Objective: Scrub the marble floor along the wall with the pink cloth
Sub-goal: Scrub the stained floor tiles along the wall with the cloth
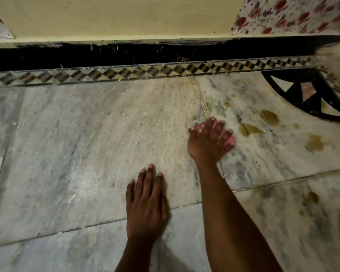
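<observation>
The marble floor [86,134] is grey-white and streaked, with scuffs and joints between the slabs. My right hand [209,141] presses down on the pink cloth [232,141]. Only slivers of the cloth show between and beyond my fingers, and the hand is blurred by motion. It sits on the slab joint about a hand's length short of the wall border. My left hand [145,201] lies flat on the floor nearer to me, palm down, fingers slightly apart, holding nothing.
Yellow-brown stains [269,117] dot the floor right of my right hand. A diamond-patterned border strip [145,72] and black skirting [126,54] run below the cream wall [126,16]. A black inlay [310,95] fills the right corner, under floral fabric [294,14].
</observation>
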Available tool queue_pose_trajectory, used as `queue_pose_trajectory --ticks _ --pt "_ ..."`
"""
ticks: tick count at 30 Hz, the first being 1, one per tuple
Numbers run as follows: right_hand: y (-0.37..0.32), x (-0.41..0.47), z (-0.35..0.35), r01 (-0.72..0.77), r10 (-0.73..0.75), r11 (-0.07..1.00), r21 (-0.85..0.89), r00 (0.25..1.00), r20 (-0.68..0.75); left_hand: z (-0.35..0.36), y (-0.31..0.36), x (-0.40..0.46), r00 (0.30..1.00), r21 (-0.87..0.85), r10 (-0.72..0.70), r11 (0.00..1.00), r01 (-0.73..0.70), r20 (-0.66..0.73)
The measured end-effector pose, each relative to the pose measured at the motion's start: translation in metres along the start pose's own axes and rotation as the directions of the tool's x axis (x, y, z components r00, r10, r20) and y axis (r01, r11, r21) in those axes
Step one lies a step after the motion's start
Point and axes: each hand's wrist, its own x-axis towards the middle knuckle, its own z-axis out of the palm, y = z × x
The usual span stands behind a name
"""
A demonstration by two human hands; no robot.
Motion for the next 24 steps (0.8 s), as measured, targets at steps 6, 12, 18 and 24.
queue_pose_trajectory --ticks 6,12,18,24 --pt "0.019 -0.048 0.022 0.681 -0.69 0.71 -0.178 0.724 0.014 0.001 0.001 0.0 0.999 -0.017 0.003 1.0 -0.004 -0.054" --pt "0.078 -0.03 0.009 0.247 -0.276 0.954 -0.171 0.944 -0.178 0.002 0.002 0.0 0.999 -0.014 0.001 1.0 -0.002 -0.033" --pt "0.002 -0.01 0.017 0.462 -0.474 0.873 -0.157 0.879 -0.05 0.001 0.001 0.001 0.999 -0.008 0.011 1.0 -0.012 -0.046" --pt "0.11 -0.102 0.018 0.706 -0.72 0.672 -0.222 0.693 0.025 0.001 0.0 0.001 1.0 -0.005 0.005 1.0 -0.005 -0.027"
